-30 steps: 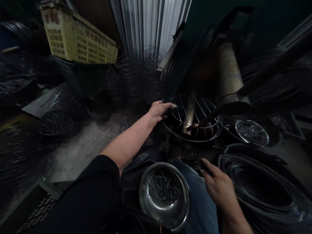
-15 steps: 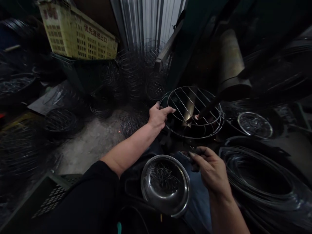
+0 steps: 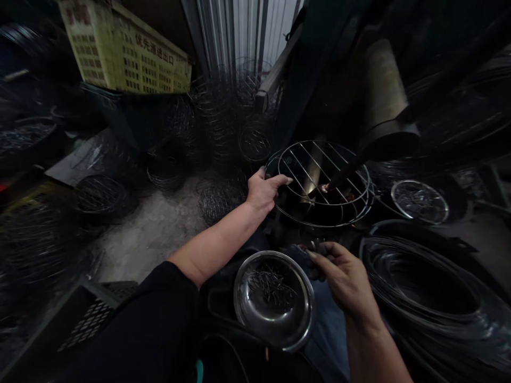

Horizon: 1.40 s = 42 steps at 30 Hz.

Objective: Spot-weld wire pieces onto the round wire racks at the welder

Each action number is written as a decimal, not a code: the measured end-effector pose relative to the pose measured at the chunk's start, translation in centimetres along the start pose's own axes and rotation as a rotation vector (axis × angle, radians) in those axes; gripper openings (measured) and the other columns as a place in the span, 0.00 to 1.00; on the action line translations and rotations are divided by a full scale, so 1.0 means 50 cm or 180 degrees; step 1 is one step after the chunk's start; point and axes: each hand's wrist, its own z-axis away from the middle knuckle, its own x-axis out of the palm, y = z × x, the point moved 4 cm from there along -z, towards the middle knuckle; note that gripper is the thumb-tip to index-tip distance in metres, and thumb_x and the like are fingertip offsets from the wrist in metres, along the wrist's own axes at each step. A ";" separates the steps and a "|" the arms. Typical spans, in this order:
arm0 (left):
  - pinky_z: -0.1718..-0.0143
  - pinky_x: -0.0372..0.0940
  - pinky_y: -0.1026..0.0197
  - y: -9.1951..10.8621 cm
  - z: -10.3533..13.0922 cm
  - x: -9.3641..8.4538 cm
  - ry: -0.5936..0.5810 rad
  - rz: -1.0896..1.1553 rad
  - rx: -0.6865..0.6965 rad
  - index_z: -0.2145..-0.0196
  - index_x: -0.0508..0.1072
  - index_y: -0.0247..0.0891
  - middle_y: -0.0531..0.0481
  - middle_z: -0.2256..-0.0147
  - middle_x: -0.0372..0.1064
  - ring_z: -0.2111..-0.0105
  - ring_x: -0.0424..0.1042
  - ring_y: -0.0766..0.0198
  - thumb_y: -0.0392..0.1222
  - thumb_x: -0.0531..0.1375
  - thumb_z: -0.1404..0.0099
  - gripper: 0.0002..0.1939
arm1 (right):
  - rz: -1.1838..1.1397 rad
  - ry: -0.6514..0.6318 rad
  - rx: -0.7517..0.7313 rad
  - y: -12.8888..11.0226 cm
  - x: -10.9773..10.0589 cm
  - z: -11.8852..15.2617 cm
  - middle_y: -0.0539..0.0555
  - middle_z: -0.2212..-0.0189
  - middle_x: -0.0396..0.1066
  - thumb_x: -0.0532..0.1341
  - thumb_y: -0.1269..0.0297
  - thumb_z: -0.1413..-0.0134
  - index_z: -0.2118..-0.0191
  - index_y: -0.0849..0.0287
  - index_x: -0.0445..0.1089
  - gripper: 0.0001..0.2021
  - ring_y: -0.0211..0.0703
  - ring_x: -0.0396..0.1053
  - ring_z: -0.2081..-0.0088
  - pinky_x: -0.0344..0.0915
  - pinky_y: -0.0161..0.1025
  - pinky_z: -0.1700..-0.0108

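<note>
My left hand (image 3: pixel 263 190) grips the left edge of a round wire rack (image 3: pixel 299 201), its thumb lying over the upper ring. The rack has parallel bars and a lower, wider ring, and sits around the dark tip of a machine arm (image 3: pixel 347 173). My right hand (image 3: pixel 339 268) is closed in a pinch to the right of a steel bowl (image 3: pixel 275 324); a small metal piece (image 3: pixel 313 244) shows at its fingertips. Short metal pieces (image 3: pixel 271 284) lie inside the bowl, which rests at my lap.
A yellow crate (image 3: pixel 151 64) stands on a dark bin at the upper left. Coiled wire (image 3: pixel 423 250) lies at the right, below a round dish (image 3: pixel 420 202). Wire racks (image 3: pixel 215 111) are stacked behind. A green crate (image 3: pixel 83 314) is at the lower left.
The rack and my left hand have shifted slightly right relative to the machine tip. My right hand stays pinched beside the bowl. The whole view has moved a little.
</note>
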 end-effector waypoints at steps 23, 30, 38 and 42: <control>0.74 0.59 0.69 0.001 0.001 0.006 0.0051 0.0131 0.0351 0.66 0.68 0.37 0.59 0.69 0.61 0.75 0.63 0.75 0.30 0.70 0.59 0.22 | 0.0506 0.0790 -0.0858 -0.091 0.019 -0.104 0.51 0.80 0.74 0.70 0.53 0.57 0.63 0.59 0.81 0.17 0.42 0.68 0.81 0.66 0.38 0.78; 0.74 0.59 0.69 0.004 0.000 0.004 -0.0031 0.0178 0.0413 0.67 0.69 0.37 0.59 0.71 0.63 0.75 0.63 0.75 0.29 0.69 0.58 0.19 | 0.0347 0.0971 -0.1015 -0.081 0.037 -0.103 0.50 0.81 0.73 0.69 0.54 0.53 0.63 0.61 0.80 0.16 0.39 0.67 0.81 0.63 0.34 0.80; 0.74 0.58 0.69 0.005 0.000 0.005 -0.0031 0.0309 0.0291 0.62 0.71 0.37 0.58 0.69 0.65 0.76 0.64 0.75 0.27 0.70 0.60 0.25 | -0.0423 0.1329 -0.1099 -0.048 0.046 -0.090 0.50 0.77 0.75 0.73 0.53 0.54 0.61 0.61 0.76 0.19 0.41 0.72 0.80 0.68 0.35 0.79; 0.77 0.56 0.69 0.009 0.001 0.009 -0.0076 0.0178 0.0329 0.65 0.70 0.36 0.58 0.71 0.63 0.76 0.63 0.75 0.28 0.69 0.59 0.21 | -0.0519 0.1450 -0.1124 -0.051 0.053 -0.091 0.50 0.77 0.75 0.71 0.53 0.52 0.61 0.60 0.75 0.17 0.44 0.74 0.79 0.71 0.36 0.78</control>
